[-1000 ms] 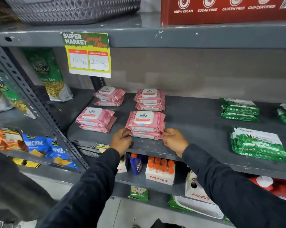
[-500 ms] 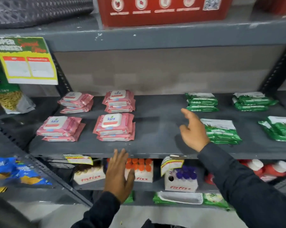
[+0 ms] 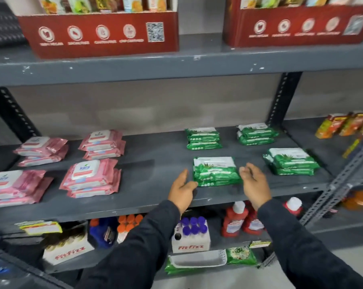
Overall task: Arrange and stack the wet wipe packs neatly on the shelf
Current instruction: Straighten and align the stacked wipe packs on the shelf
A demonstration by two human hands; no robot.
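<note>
Several stacks of pink wet wipe packs lie on the left of the grey shelf (image 3: 155,167); the nearest is the front pink stack (image 3: 91,178). Green wet wipe stacks lie on the right. The front green stack (image 3: 216,171) sits between my hands. My left hand (image 3: 182,190) is open at its left edge, thumb close to the pack. My right hand (image 3: 254,182) is open at its right edge, fingers curled near it. Neither hand grips anything. Other green stacks lie at back left (image 3: 203,137), back right (image 3: 256,133) and front right (image 3: 291,161).
Two red display boxes (image 3: 101,36) stand on the shelf above. Below are Fitfizz boxes (image 3: 191,240), red bottles (image 3: 234,220) and a white tray (image 3: 197,261). A slotted upright (image 3: 280,101) divides the bay from snack packets (image 3: 341,124) at right.
My hands left the front pink stack and moved right to flank the front green stack. The view swung right and up with them.
</note>
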